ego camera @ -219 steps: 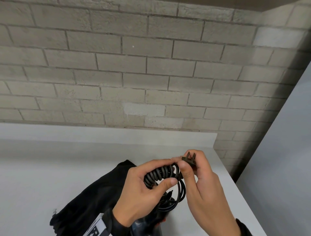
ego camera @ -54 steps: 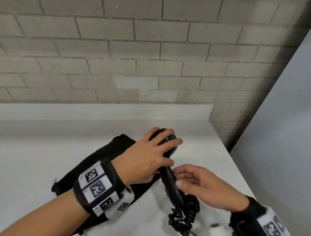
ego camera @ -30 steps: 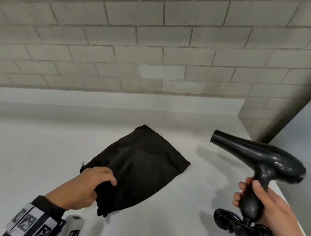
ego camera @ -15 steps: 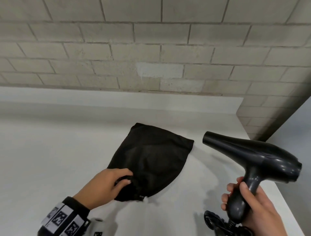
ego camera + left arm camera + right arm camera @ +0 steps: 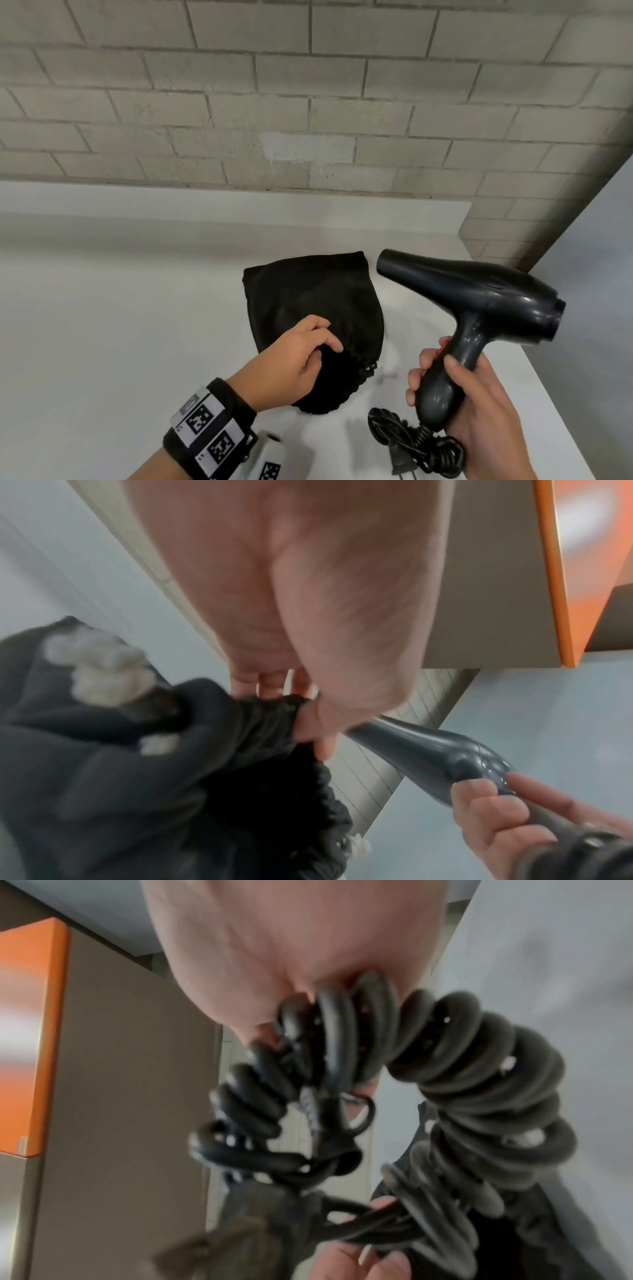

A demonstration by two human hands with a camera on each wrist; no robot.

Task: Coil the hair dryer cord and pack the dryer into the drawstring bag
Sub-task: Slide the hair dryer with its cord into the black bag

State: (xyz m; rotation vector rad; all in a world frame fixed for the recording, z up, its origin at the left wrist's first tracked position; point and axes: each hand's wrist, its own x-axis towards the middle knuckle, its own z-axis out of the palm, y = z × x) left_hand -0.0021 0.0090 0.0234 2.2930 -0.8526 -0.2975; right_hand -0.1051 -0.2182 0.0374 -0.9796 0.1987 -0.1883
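Note:
A black drawstring bag (image 5: 318, 308) lies on the white counter (image 5: 120, 325) with its gathered mouth toward me. My left hand (image 5: 301, 353) grips that gathered rim, fingers curled into the fabric (image 5: 274, 718). My right hand (image 5: 459, 387) holds the black hair dryer (image 5: 479, 301) by its handle, above the counter to the right of the bag, nozzle pointing left toward the bag's far end. The coiled black cord (image 5: 414, 445) hangs bundled under the handle, with the plug (image 5: 402, 466) at the bottom. In the right wrist view the cord (image 5: 462, 1083) fills the frame.
A grey block wall (image 5: 308, 102) runs behind the counter. The counter's right edge (image 5: 548, 394) drops off just past my right hand, beside a grey panel (image 5: 609, 274). A white marker-tagged device (image 5: 267, 459) sits under my left wrist.
The left hand has turned the bag so its mouth faces me and taken hold of the rim. The right hand with the dryer has moved left, closer to the bag.

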